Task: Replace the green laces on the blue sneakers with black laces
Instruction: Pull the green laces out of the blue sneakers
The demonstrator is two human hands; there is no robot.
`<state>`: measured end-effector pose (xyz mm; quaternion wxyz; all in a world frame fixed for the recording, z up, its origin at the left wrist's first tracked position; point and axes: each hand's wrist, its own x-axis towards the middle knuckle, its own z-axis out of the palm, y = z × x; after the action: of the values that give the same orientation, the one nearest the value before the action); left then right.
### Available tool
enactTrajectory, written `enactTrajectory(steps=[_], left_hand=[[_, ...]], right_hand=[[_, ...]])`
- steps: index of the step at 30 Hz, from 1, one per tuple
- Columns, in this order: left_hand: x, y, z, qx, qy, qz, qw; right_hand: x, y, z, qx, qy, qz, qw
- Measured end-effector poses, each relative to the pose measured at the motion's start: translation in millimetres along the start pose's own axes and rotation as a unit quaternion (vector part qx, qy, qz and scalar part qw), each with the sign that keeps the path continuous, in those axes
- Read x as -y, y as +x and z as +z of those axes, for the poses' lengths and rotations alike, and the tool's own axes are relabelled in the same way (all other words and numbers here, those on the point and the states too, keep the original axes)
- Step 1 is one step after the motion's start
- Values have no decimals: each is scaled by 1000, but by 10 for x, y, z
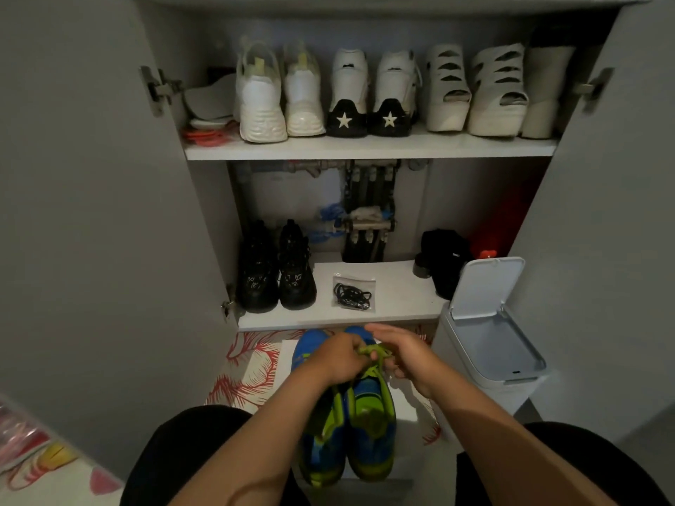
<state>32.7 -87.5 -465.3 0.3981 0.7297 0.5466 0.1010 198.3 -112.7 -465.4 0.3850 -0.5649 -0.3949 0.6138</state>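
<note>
Two blue sneakers (pixel 369 429) with green trim stand side by side on the floor between my knees, toes pointing at the cabinet. My left hand (pixel 339 357) and my right hand (pixel 405 354) meet over the right sneaker and both pinch its green lace (pixel 376 350) near the front eyelets. Black laces (pixel 352 296) lie coiled in a clear plastic bag on the cabinet's bottom shelf (pixel 398 290), just beyond the sneakers.
Black boots (pixel 275 273) stand on the left of the bottom shelf. At the right a white bin (pixel 489 334) has its lid up. The upper shelf (pixel 365 147) carries several white shoes. Both cabinet doors hang open. A red-patterned mat (pixel 252 367) covers the floor.
</note>
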Motion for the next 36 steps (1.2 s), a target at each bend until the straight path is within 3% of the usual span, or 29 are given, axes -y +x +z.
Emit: enactTrajectory(steps=[3,8,13,17,20,24,26,28,29,31,33,36], left_hand=[[-23,16,51,-26,-61,-12,998],[28,0,26,-80,-119,-14,990],[-51,-13,-126,-200,-245,-4,949],[-80,-77,-389,-249,-362,-17,898],[-69,-160,-467,-207,-374,-10,904],[-100,-204,-466,-124,-488,16,864],[-40,-180,-474,-160,-383,16,910],[81,-175,-506,-212,-132,6,968],[151,-184,-520,-206,-11,-12,978],[270,-224,-518,-158,139,-71,975],[305,-246,-476,-129,189,-112,967],[217,-225,-406,-187,224,-60,955]], right_hand=[[-40,-8,-118,2,7,-1,1000],[-161,28,-133,-53,-263,20,963],[-167,90,-123,-125,-309,-12,943],[4,118,-76,-193,-143,-31,970],[147,92,-14,-167,33,-60,984],[209,4,-86,-105,196,-71,972],[222,-18,-154,-138,146,-65,977],[184,-14,-219,-214,-21,-62,975],[145,-5,-247,-237,-99,-58,965],[39,-5,-275,-221,-187,-28,957],[-68,-4,-295,-191,-255,6,948],[-120,-32,-316,-197,-354,13,914]])
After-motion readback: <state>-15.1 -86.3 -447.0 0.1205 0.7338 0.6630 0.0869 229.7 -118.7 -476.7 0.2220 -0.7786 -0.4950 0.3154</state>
